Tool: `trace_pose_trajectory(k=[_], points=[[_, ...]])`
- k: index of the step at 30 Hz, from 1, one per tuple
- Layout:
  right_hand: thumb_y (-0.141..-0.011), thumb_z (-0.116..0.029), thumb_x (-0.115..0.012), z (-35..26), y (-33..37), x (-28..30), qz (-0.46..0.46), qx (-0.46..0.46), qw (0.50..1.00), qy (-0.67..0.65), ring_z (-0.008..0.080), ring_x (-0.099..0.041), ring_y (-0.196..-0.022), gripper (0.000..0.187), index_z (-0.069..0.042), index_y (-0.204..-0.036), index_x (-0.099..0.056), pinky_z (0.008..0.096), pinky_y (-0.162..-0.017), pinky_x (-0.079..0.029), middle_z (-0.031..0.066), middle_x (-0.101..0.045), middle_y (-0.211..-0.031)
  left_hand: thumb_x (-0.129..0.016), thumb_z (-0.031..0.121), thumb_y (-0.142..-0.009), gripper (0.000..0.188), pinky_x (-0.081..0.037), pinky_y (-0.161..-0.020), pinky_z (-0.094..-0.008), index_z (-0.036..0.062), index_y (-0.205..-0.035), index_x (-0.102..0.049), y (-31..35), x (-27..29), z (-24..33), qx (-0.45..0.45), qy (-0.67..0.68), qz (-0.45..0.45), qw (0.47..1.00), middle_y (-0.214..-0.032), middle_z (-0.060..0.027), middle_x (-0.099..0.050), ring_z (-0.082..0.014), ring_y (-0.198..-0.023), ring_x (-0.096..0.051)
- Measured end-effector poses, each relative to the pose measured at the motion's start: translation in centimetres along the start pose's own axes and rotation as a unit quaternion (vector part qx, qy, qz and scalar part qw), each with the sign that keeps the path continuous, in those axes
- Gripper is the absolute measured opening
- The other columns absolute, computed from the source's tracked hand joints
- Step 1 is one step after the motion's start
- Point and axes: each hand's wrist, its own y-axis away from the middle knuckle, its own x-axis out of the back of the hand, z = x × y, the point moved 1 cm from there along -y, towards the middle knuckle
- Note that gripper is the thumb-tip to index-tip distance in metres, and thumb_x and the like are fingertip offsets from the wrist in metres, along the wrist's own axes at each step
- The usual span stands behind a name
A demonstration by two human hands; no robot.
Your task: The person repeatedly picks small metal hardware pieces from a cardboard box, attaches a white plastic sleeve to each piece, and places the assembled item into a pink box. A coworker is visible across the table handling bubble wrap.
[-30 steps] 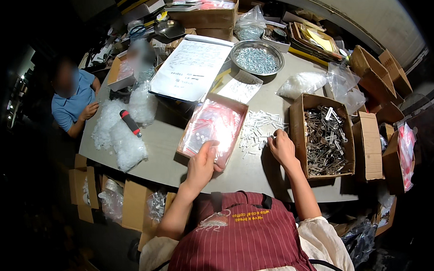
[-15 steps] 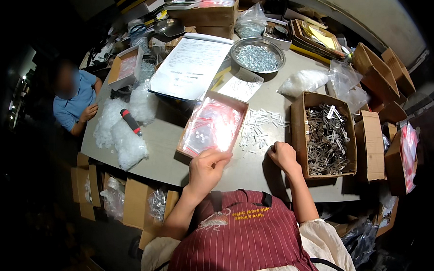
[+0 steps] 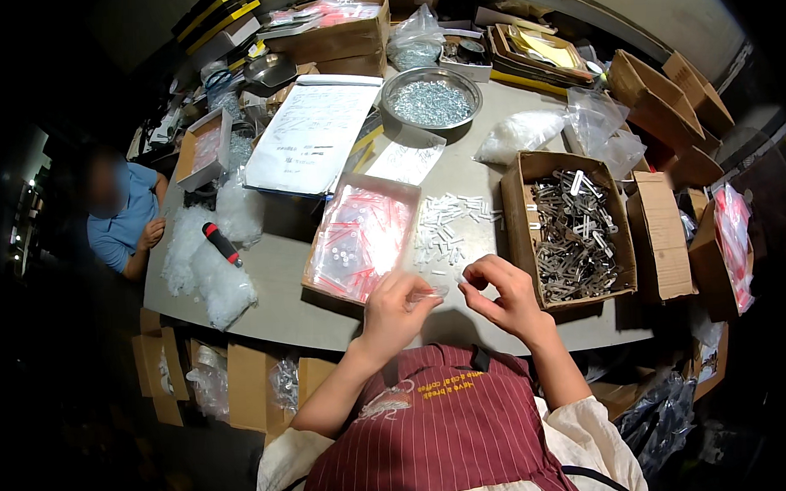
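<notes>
My left hand [image 3: 397, 310] pinches a small clear plastic bag [image 3: 435, 292] just in front of the cardboard box of bags [image 3: 310, 287]. That shallow box holds flat clear bags with red edges [image 3: 371, 229] and a few small white pieces on top. To its right, my right hand [image 3: 509, 300] is closed in a pinch, thumb to fingertips, with something small and whitish at the tips, too small to name. Small white plastic pieces [image 3: 444, 222] lie scattered beyond my hands. Beside my right hand stands a deep carton [image 3: 515, 232] full of metal clips [image 3: 579, 239].
A steel bowl of small metal parts [image 3: 431, 101] and a written notepad [image 3: 311, 131] lie farther back. At left are bags of white pieces [image 3: 226, 286] and a red-and-black screwdriver handle [image 3: 221, 244]. A person in blue [image 3: 125, 211] sits beyond the left edge.
My left hand has moved right from the box's near edge, with the small bag now visible in it. My right hand has shifted left towards it from beside the carton. The view has turned slightly.
</notes>
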Motion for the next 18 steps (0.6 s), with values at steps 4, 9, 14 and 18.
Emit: trace_pose_trajectory(k=[4,9,14,18], points=[[-0.078,-0.002,-0.077,-2.1,-0.5,1.9,0.006,0.133,0.988,0.082,0.0245,-0.065,-0.078,0.021,-0.002,-0.096,-0.066,0.033,-0.07,-0.053,0.0096,-0.066,-0.088,-0.078,0.008,-0.079,0.02,-0.047,-0.063,-0.0348,0.0047,-0.095,-0.067,-0.3,-1.4,0.1,-0.063,-0.02,-0.017,0.998,-0.085,-0.0083,-0.063,-0.0238,-0.072,-0.058],[-0.074,-0.011,-0.079,-2.3,-0.7,3.4,-0.069,0.14,0.974,0.164,0.0294,-0.058,-0.11,0.03,-0.006,-0.102,-0.067,0.0482,-0.104,-0.041,0.0083,-0.065,-0.107,-0.071,0.001,-0.075,0.03,-0.047,-0.066,-0.0344,0.0041,-0.104,-0.065,-0.9,-2.7,1.3,-0.13,0.004,-0.043,0.991,-0.095,-0.0098,-0.063,-0.0256,-0.078,-0.057],[-0.072,-0.012,-0.071,-2.3,1.1,5.0,-0.083,0.091,0.979,0.164,0.0314,-0.054,-0.123,0.037,-0.009,-0.109,-0.07,0.0553,-0.119,-0.024,0.0072,-0.067,-0.112,-0.072,-0.001,-0.074,0.032,-0.049,-0.083,-0.0429,0.0025,-0.105,-0.064,-1.1,-4.1,1.7,-0.111,0.007,-0.067,0.992,-0.098,-0.0135,-0.064,-0.0347,-0.095,-0.061],[-0.072,-0.017,-0.069,-1.0,3.3,4.3,-0.19,0.024,0.964,0.183,0.0351,-0.037,-0.145,0.05,-0.014,-0.122,-0.069,0.0616,-0.124,0.0,0.0072,-0.065,-0.129,-0.069,-0.003,-0.073,0.038,-0.048,-0.089,-0.0453,0.0026,-0.111,-0.063,-1.2,-5.7,1.5,-0.111,0.002,-0.115,0.987,-0.111,-0.0168,-0.062,-0.0376,-0.106,-0.058]])
